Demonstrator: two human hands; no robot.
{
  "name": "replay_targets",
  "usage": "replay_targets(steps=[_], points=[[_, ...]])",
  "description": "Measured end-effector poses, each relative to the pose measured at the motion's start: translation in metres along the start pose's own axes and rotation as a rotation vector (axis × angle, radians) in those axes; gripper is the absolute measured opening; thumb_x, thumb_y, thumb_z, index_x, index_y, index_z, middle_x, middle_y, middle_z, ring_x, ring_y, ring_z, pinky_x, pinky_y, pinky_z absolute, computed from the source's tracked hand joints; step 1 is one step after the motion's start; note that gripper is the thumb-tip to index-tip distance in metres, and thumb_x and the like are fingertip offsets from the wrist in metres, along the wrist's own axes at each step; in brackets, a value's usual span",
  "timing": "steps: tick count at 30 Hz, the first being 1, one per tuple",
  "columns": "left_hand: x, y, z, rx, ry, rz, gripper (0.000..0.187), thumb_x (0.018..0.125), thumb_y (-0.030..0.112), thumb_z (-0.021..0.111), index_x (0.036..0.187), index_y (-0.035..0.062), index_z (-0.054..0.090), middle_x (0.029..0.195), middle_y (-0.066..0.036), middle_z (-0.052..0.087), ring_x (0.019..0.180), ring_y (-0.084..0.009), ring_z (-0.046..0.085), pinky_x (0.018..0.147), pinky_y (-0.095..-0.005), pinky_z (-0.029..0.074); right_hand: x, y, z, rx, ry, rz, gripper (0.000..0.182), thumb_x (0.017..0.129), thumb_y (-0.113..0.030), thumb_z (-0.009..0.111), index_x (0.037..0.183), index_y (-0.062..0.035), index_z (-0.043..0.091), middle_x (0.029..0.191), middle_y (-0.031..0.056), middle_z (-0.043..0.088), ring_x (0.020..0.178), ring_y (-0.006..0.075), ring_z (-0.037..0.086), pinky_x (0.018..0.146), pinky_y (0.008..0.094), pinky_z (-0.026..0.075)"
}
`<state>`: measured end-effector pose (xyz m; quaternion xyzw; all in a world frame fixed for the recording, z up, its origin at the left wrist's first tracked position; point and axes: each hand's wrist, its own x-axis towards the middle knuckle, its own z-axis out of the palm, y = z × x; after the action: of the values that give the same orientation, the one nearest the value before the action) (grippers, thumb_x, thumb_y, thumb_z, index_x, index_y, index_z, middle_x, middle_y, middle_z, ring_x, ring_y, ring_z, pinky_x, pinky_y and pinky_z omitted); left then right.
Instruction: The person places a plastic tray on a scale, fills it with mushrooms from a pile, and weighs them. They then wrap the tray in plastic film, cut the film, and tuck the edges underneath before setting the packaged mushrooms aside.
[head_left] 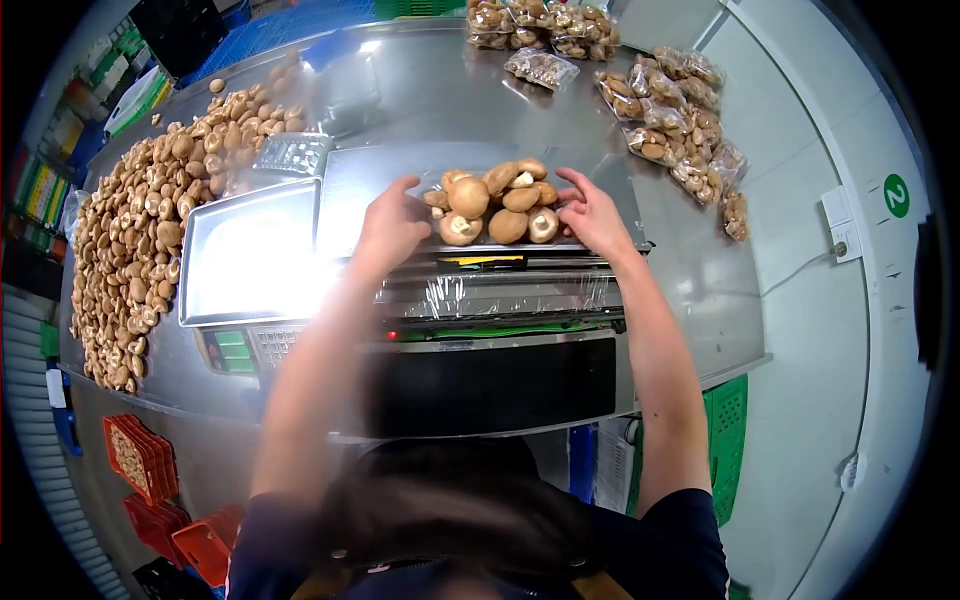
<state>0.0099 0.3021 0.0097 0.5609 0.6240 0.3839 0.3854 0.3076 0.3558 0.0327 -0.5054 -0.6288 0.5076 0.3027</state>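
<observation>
A cluster of brown mushrooms [508,203] lies on the steel table at the far edge of a film-wrapping machine [500,290]. My left hand [395,222] is at the cluster's left side, fingers apart and curved towards it. On the right side, my right hand [592,212] touches or nearly touches the mushrooms, with its fingers spread. Any tray beneath the mushrooms is hard to make out. Clear film stretches across the machine below both hands.
Loose mushrooms [140,240] are heaped on the left. Beside them are a weighing scale [250,255] and clear trays [293,153]. Bagged mushrooms [685,120] line the right and back of the table [700,300]. Red crates [145,460] stand at lower left.
</observation>
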Motion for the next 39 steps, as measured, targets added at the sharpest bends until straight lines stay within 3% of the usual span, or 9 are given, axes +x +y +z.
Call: replay_targets(steps=[9, 14, 18, 21, 24, 28, 32, 36, 39], points=[[-0.093, 0.021, -0.083, 1.154, -0.266, 0.750, 0.047, 0.075, 0.008, 0.063, 0.120, 0.0206, 0.058, 0.127, -0.006, 0.053, 0.113, -0.0262, 0.050, 0.103, -0.0465, 0.035, -0.092, 0.008, -0.081, -1.162, -0.305, -0.576, 0.047, 0.080, -0.006, 0.059, 0.124, -0.0209, 0.054, 0.131, 0.0041, 0.053, 0.099, 0.0275, 0.062, 0.072, 0.0355, 0.054], [-0.076, 0.018, -0.050, 0.898, -0.258, 0.934, 0.031, 0.069, 0.008, 0.066, 0.100, 0.0138, 0.067, 0.121, -0.006, 0.058, 0.102, -0.0250, 0.053, 0.098, -0.0468, 0.038, -0.082, 0.020, -0.055, -0.796, -0.294, -0.646, 0.034, 0.079, -0.008, 0.064, 0.112, -0.0164, 0.064, 0.122, 0.0041, 0.060, 0.088, 0.0227, 0.066, 0.070, 0.0319, 0.055], [-0.142, 0.017, -0.090, 0.715, -0.253, 0.465, 0.007, 0.080, 0.003, 0.065, 0.086, 0.0026, 0.069, 0.093, -0.013, 0.069, 0.075, -0.0246, 0.066, 0.060, -0.0306, 0.053, -0.159, -0.017, -0.078, -0.329, -0.284, -0.047, 0.020, 0.083, -0.006, 0.064, 0.102, -0.0055, 0.068, 0.101, 0.0106, 0.069, 0.079, 0.0191, 0.068, 0.069, 0.0305, 0.055], [-0.155, 0.071, -0.115, 0.044, 0.092, 0.261, 0.021, 0.093, 0.008, 0.052, 0.081, -0.0020, 0.066, 0.079, -0.012, 0.067, 0.060, -0.0186, 0.064, 0.049, -0.0261, 0.052, -0.159, -0.059, -0.096, -0.121, 0.013, -0.494, 0.015, 0.090, -0.007, 0.057, 0.098, 0.0002, 0.067, 0.100, 0.0144, 0.068, 0.078, 0.0220, 0.068, 0.069, 0.0302, 0.054], [-0.065, 0.091, -0.124, -0.487, 0.286, 0.572, 0.022, 0.099, 0.010, 0.042, 0.103, 0.0025, 0.062, 0.099, -0.014, 0.065, 0.096, -0.0227, 0.064, 0.090, -0.0404, 0.053, -0.071, -0.098, -0.074, -0.060, 0.516, -0.748, 0.023, 0.096, -0.016, 0.049, 0.107, 0.0013, 0.061, 0.102, 0.0152, 0.065, 0.088, 0.0234, 0.066, 0.080, 0.0312, 0.052], [0.073, 0.005, -0.046, -0.045, 0.244, 0.297, 0.043, 0.090, 0.030, 0.059, 0.123, 0.0034, 0.055, 0.137, -0.016, 0.045, 0.129, -0.0273, 0.041, 0.106, -0.0387, 0.035, 0.061, -0.011, -0.038, -0.461, 0.297, -0.720, 0.057, 0.093, -0.044, 0.050, 0.127, 0.0016, 0.045, 0.130, 0.0220, 0.048, 0.121, 0.0360, 0.048, 0.104, 0.0417, 0.036], [0.031, 0.010, -0.019, 0.447, -0.050, 0.156, 0.061, 0.084, 0.043, 0.064, 0.123, -0.0031, 0.053, 0.134, -0.022, 0.045, 0.128, -0.0287, 0.042, 0.107, -0.0385, 0.032, 0.039, -0.003, -0.022, -0.618, -0.106, -0.247, 0.040, 0.092, -0.041, 0.053, 0.101, -0.0020, 0.055, 0.116, 0.0228, 0.056, 0.123, 0.0304, 0.046, 0.097, 0.0380, 0.040], [-0.029, 0.059, -0.036, 0.235, -0.297, -0.152, 0.030, 0.089, 0.028, 0.065, 0.082, 0.0012, 0.053, 0.075, 0.000, 0.055, 0.068, -0.0083, 0.051, 0.063, -0.0266, 0.047, -0.048, -0.053, -0.016, -0.506, -0.309, -0.208, 0.041, 0.086, -0.035, 0.068, 0.086, 0.0001, 0.046, 0.067, 0.0100, 0.057, 0.066, 0.0191, 0.061, 0.058, 0.0323, 0.047], [-0.080, 0.075, -0.046, -0.050, -0.315, -0.283, 0.025, 0.093, 0.027, 0.059, 0.084, 0.0040, 0.053, 0.075, 0.001, 0.054, 0.068, -0.0066, 0.051, 0.059, -0.0222, 0.044, -0.110, -0.084, -0.008, -0.016, -0.363, 0.203, 0.035, 0.087, -0.025, 0.067, 0.088, 0.0003, 0.044, 0.073, 0.0098, 0.060, 0.064, 0.0136, 0.064, 0.053, 0.0274, 0.051]])
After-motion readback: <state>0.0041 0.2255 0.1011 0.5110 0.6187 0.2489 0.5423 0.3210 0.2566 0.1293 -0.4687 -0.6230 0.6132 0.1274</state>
